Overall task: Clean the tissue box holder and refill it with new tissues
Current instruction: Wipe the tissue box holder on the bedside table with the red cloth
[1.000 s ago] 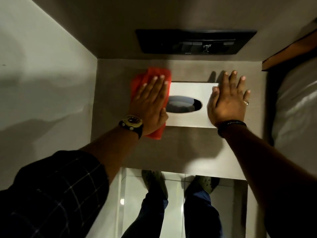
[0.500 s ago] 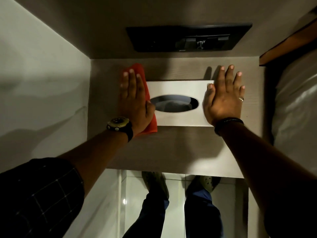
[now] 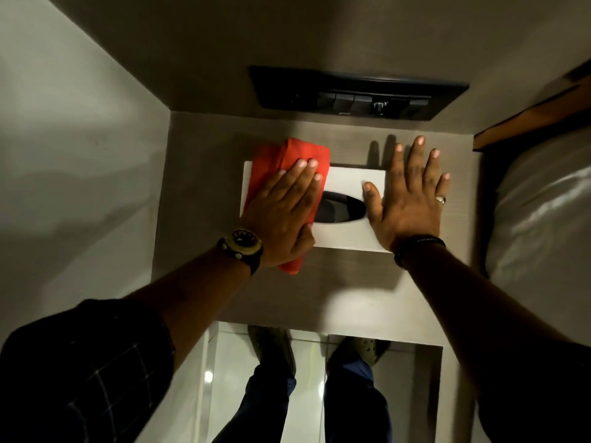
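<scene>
A white tissue box holder with a dark oval opening lies flat on a grey-brown shelf. A red cloth covers the holder's left part. My left hand presses flat on the cloth, fingers together, a watch on the wrist. My right hand lies flat and spread over the holder's right end, thumb on its top, a ring on one finger. No tissues show in the opening.
A black switch panel sits on the back wall above the shelf. A pale wall closes the left side. A bed with white bedding stands at the right. My feet show on the floor below the shelf edge.
My left hand slid the red cloth left off the holder's end, then back right onto its top. My right hand stayed pressed on the right end.
</scene>
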Motion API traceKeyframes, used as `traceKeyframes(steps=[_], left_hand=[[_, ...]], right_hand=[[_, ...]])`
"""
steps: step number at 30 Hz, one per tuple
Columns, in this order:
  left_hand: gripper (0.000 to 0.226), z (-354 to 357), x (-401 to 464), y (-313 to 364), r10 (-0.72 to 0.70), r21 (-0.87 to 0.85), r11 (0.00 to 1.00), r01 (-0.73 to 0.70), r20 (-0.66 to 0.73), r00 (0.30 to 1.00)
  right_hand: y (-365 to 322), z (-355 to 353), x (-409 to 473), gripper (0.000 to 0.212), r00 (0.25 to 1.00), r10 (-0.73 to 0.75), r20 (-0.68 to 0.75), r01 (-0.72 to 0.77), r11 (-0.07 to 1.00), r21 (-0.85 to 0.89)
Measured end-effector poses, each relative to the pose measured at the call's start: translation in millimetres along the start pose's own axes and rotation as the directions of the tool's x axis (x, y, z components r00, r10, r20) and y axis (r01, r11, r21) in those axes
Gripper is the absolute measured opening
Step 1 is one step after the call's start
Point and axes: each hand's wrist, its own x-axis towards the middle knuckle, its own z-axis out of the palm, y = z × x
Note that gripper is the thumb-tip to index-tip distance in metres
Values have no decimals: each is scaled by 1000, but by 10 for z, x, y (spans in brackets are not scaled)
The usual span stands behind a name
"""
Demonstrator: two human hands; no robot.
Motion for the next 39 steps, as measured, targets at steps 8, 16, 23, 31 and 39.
traceKeyframes(steps=[8, 16, 23, 31, 39], left_hand=[[73, -38, -217, -288, -306, -117, 944, 310, 48, 951], [82, -73, 26, 62, -222, -27, 974, 225, 70, 972], [79, 39, 338, 475, -76, -74, 995, 74, -32, 997], [68, 26, -270, -390, -109, -31, 994, 108, -19, 994], [77, 21, -212, -234, -650, -715, 384, 584, 240, 721]], right_hand=[[1, 15, 2, 82, 1000, 23, 9, -23, 1000, 17], [3, 38, 19, 83, 1000, 21, 8, -22, 996, 85], [13, 57, 3, 76, 1000, 23, -2, -23, 992, 122], [12, 30, 4, 75, 999, 35, 13, -37, 988, 149], [11, 67, 9, 75, 999, 41, -3, -40, 985, 171]])
